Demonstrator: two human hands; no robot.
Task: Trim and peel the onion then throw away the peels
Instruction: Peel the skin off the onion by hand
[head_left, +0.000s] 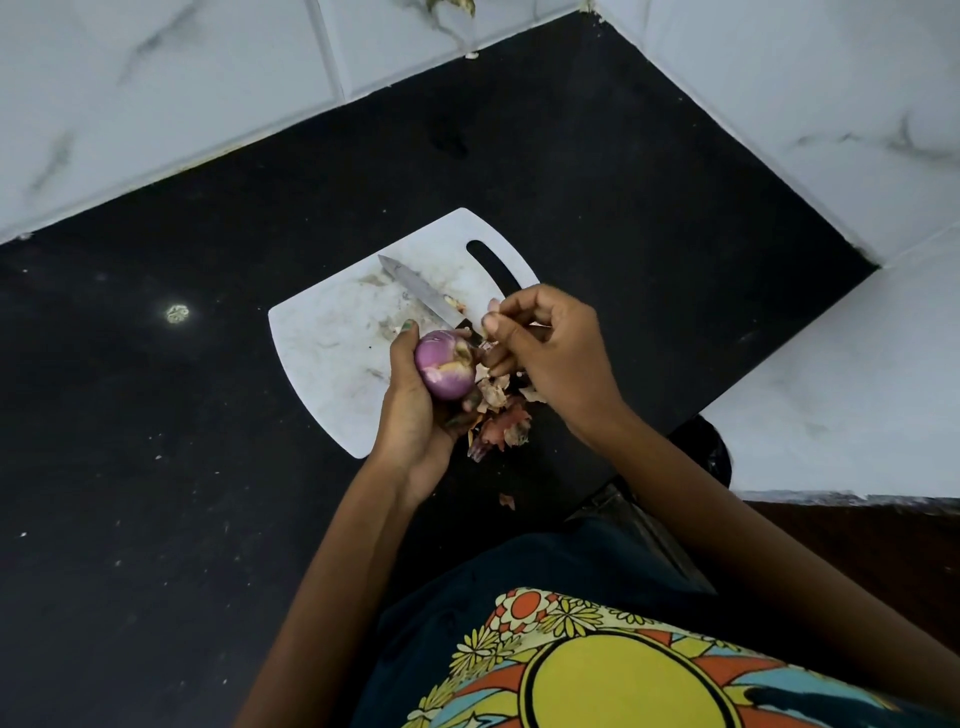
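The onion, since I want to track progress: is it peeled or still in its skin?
Mostly peeled: the onion in the left hand shows glossy purple flesh, with dry peels heaped beside it.

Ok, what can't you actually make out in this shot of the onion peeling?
Head view only:
- Knife handle: hidden behind the right hand.
- Onion underside: covered by the left hand.
- What the right fingertips pinch: too small to tell.
- Where the peels go: no bin in view.

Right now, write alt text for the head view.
A left hand holds a purple onion while the right hand pinches off a bit of skin, above a white cutting board with a knife and loose peels on a black counter.
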